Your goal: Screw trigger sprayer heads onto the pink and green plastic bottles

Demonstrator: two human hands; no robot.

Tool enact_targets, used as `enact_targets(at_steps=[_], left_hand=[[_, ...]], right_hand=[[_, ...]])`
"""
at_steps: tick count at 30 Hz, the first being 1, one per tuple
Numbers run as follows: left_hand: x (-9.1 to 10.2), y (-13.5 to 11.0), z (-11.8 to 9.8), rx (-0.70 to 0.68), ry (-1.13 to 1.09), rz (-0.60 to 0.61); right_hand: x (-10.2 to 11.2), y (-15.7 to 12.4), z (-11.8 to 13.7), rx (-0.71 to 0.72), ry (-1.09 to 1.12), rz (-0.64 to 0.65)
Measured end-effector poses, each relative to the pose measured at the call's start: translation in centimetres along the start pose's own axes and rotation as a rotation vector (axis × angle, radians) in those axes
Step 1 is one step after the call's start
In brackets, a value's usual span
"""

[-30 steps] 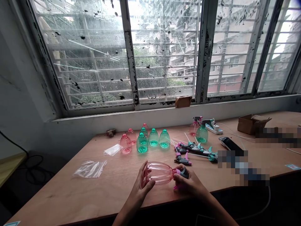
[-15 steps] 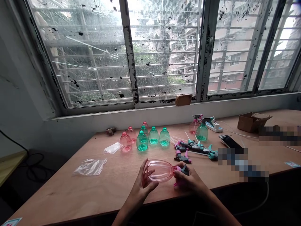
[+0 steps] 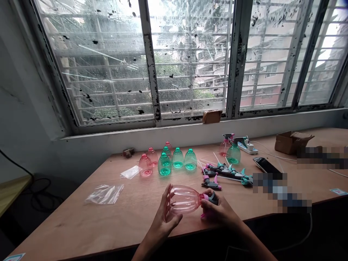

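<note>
A clear pink spray bottle lies on its side just above the wooden table, held between both hands. My left hand cups its base, fingers wrapped round it. At the neck, my right hand is closed on the pink and grey trigger head. Beyond the bottle stand several empty green bottles and pink bottles. Loose trigger heads with thin dip tubes lie to the right of them.
Two assembled spray bottles stand near a power strip. A phone and a cardboard box are at the right. Clear plastic bags lie at the left. The window sill runs behind the table.
The bottle and both hands stay in nearly the same spot; the left fingers shift slightly round the base. The view drifts a little.
</note>
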State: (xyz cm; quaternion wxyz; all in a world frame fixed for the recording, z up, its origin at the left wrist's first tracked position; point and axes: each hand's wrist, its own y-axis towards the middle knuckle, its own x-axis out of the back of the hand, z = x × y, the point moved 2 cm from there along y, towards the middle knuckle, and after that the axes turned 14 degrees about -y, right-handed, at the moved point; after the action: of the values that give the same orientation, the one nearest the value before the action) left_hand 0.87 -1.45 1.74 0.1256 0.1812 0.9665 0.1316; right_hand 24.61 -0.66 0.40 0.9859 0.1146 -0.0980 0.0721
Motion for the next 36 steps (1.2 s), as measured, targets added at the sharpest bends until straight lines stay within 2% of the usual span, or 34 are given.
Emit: enact_targets(at_steps=[7,13,21,26,28,32,36], left_hand=[[0.8,0.4,1.0,0.076,-0.025,-0.114],[0.5,0.3,1.2,-0.022,-0.018,-0.048],[0.6,0.3,0.3,0.118,0.006,-0.067],[0.7,0.3,0.8,0.009,-0.036,-0.015],[0.6,0.3,0.8,0.019,-0.045,-0.016],[0.7,0.4,0.6,0.1,-0.056,-0.092],[0.5,0.7,0.4,0.042,-0.068,-0.079]], right_hand=[[-0.1,0.1,0.0,-0.024,0.014,0.021],[-0.1,0.2,-0.2,0.008,0.022,-0.003],[-0.1,0.1,-0.3,0.014,0.049,0.02],[0.0,0.3,-0.5,0.026,0.041,-0.002],[0.0,0.4,-0.6,0.019,0.051,0.009],[-0.1,0.3,-0.7,0.015,0.052,0.026],[-0.1,0.3,-1.0,0.014,0.05,0.015]])
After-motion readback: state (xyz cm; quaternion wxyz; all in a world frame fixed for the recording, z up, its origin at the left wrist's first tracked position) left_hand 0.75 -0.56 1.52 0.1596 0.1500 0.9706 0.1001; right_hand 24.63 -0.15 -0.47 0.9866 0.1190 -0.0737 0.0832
